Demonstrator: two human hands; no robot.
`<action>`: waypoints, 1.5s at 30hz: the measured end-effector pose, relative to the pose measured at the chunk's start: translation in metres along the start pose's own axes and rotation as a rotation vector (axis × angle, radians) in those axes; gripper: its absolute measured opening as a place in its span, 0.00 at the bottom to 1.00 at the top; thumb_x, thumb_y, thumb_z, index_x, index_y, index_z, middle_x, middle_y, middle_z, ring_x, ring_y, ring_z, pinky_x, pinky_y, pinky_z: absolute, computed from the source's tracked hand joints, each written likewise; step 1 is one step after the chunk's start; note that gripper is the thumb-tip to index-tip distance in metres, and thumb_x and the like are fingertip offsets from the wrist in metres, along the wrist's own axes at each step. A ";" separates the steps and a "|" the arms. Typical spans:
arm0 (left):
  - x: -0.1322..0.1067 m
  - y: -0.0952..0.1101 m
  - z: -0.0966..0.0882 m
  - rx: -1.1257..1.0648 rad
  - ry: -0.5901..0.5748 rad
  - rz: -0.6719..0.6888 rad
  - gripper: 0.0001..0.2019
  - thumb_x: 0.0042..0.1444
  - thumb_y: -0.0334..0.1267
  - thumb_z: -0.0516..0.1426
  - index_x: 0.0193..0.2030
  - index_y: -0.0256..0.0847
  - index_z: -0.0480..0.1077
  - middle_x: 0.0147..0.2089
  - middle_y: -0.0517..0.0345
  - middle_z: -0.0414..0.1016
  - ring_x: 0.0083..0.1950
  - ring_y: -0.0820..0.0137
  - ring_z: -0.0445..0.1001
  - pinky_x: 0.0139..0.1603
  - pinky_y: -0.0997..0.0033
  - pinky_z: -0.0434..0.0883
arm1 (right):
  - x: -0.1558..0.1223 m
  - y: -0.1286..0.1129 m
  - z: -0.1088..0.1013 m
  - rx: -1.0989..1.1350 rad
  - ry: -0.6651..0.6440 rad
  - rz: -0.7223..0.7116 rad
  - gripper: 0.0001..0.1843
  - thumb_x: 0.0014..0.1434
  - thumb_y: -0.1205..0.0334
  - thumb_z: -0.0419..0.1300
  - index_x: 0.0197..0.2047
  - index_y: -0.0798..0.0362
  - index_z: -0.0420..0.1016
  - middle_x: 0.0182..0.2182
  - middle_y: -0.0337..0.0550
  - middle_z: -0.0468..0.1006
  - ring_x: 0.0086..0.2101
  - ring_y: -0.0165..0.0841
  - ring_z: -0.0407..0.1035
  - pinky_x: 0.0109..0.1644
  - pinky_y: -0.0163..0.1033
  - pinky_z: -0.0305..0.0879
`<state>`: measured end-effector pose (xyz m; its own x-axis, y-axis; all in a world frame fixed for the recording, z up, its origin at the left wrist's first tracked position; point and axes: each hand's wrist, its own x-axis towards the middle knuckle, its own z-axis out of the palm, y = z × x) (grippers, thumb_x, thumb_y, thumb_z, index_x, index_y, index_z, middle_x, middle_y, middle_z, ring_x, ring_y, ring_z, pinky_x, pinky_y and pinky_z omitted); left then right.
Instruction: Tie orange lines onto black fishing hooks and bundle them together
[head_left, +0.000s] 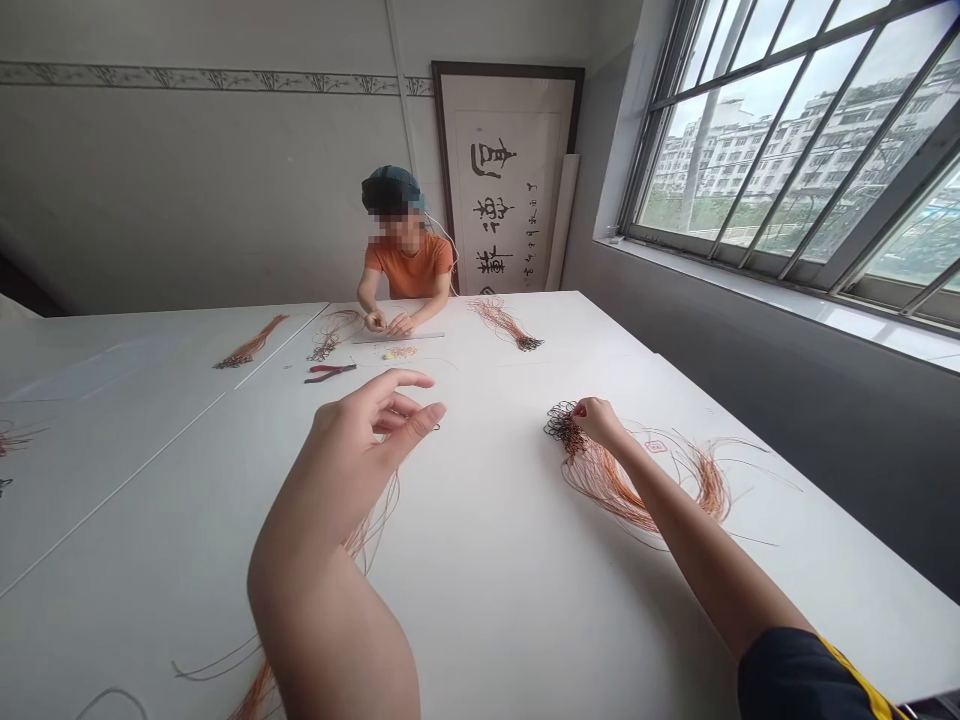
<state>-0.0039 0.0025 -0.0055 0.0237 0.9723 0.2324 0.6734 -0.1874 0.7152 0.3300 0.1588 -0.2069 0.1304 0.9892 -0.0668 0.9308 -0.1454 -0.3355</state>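
Observation:
My left hand (394,415) is raised over the middle of the table, index finger stretched forward and the other fingers curled toward the thumb. A small dark hook shows beside the thumb tip, and thin orange cords (386,515) trail below the wrist; the hand hides where it grips them. On the right, my right hand (598,418) pinches at the dark metal loops (562,425) that end a large bundle of orange cords (611,485). That bundle curves across the table under my right forearm.
Across the white table (480,600) sits a person in an orange top (416,265), hands on small pieces. Near them are red-handled pliers (330,373) and several more cord bundles (510,325). More cords (259,690) lie beside my left forearm. A barred window (787,150) is at right.

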 end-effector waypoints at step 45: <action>0.000 -0.002 0.001 -0.017 -0.022 -0.018 0.23 0.59 0.68 0.61 0.53 0.58 0.76 0.43 0.60 0.84 0.49 0.58 0.83 0.50 0.60 0.75 | -0.010 -0.008 0.009 0.010 0.106 -0.013 0.15 0.73 0.56 0.63 0.57 0.54 0.77 0.55 0.50 0.79 0.49 0.39 0.77 0.53 0.49 0.79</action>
<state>-0.0050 0.0034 -0.0074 0.0280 0.9783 0.2052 0.6610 -0.1721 0.7304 0.3183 0.1493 -0.2125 0.1542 0.9873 0.0370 0.9293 -0.1323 -0.3448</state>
